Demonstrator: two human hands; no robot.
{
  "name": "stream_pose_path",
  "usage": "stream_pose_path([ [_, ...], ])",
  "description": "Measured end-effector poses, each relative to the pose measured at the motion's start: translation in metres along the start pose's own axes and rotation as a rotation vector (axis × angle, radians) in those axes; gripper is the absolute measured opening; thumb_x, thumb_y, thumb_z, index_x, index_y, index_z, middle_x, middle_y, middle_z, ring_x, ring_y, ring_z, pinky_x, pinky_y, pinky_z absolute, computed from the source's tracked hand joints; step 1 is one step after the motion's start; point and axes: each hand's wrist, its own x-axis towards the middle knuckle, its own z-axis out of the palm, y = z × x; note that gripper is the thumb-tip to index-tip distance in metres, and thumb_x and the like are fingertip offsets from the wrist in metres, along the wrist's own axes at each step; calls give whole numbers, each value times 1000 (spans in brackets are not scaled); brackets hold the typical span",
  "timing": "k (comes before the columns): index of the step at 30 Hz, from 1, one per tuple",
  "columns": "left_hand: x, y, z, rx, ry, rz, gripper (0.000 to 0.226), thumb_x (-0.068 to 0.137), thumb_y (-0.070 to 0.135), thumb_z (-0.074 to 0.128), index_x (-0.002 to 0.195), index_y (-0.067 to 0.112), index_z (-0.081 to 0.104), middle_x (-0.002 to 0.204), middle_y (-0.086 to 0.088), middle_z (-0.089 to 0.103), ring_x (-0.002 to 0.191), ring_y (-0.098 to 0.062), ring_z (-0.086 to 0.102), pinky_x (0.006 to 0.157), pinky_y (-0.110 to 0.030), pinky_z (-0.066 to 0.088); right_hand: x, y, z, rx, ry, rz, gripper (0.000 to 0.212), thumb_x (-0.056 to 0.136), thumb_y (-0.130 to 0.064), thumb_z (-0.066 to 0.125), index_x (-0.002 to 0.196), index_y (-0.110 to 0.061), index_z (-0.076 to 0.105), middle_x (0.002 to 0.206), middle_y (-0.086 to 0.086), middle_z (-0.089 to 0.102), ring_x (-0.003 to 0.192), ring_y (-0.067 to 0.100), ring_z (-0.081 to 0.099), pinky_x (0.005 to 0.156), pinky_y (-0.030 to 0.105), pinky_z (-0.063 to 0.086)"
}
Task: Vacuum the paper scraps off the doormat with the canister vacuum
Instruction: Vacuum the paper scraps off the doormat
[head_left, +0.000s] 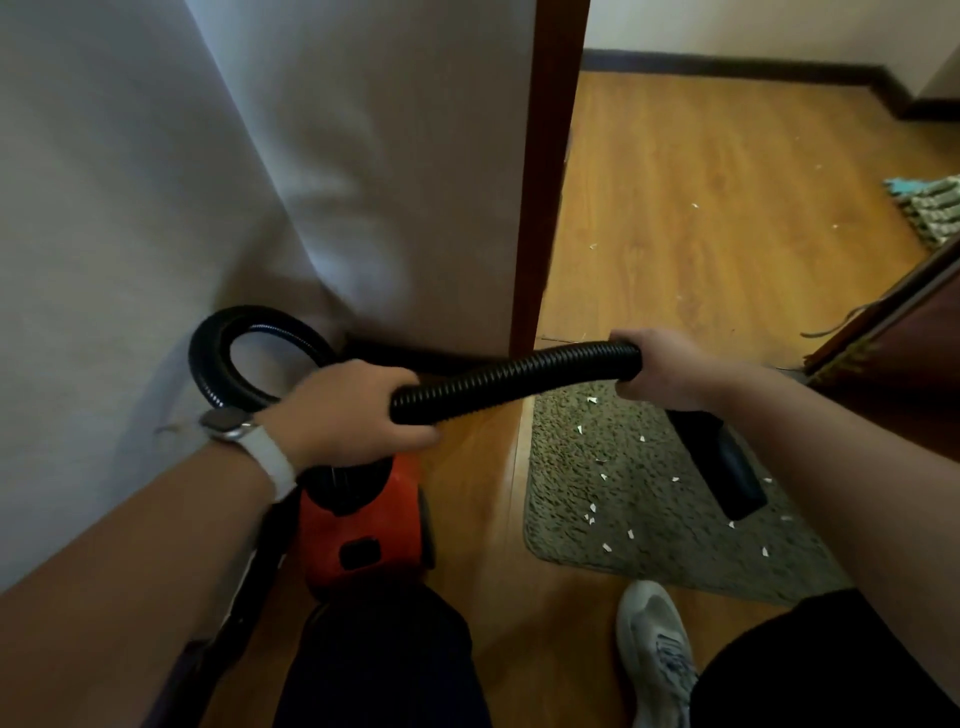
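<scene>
A grey-green shaggy doormat (644, 525) lies on the wooden floor at lower right, strewn with several white paper scraps (604, 476). My left hand (353, 410) grips the black ribbed hose (519, 374) near its middle. My right hand (670, 371) grips the hose's end, and the black nozzle (727, 470) points down from it, its mouth just above the mat. The orange canister vacuum (363, 535) sits on the floor below my left hand, by the wall. The hose loops back to the left (218, 353) behind my left hand.
A grey wall (208, 182) fills the left, ending at a dark wooden door frame (545, 208). More scraps (592, 247) dot the wooden floor beyond. A fringed rug (935, 208) lies far right, a dark door edge (893, 322) at right. My white shoe (654, 644) stands near the mat.
</scene>
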Motion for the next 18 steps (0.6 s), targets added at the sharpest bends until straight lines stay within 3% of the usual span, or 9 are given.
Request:
stream_pose_path([
  [3,24,45,19,-159,-56,67,38,82,68,59,92,32,59,75,7,64,65,-7,61,62,-33,54,5,-12,4,-147,36,-104,23,82,-11,69,95,-26,56,86,-8,60,78,12,61,63,25,51],
  [6,50,74,36,-326,-54,76,30,84,55,64,94,28,56,81,4,64,70,-15,63,64,-37,53,10,-16,5,-206,109,-182,19,82,-16,69,92,-24,55,86,-9,58,80,13,60,70,32,56],
  [10,60,77,47,-429,77,78,21,83,42,66,88,24,56,76,-1,64,65,-18,61,59,-40,50,14,-6,3,-148,158,-177,20,81,-17,71,94,-21,57,90,-6,56,84,18,56,68,26,44],
  [14,62,84,47,-570,173,123,18,82,36,68,86,23,58,75,-3,64,64,-19,60,59,-42,50,18,4,-2,-16,236,41,39,75,-31,79,105,-26,55,108,-3,44,98,17,45,86,31,43],
  [18,63,96,46,-596,193,204,19,83,39,71,88,26,58,73,-1,62,62,-15,59,57,-39,50,13,12,-7,154,165,347,57,74,-35,83,119,-23,48,114,1,43,101,22,50,87,36,48],
])
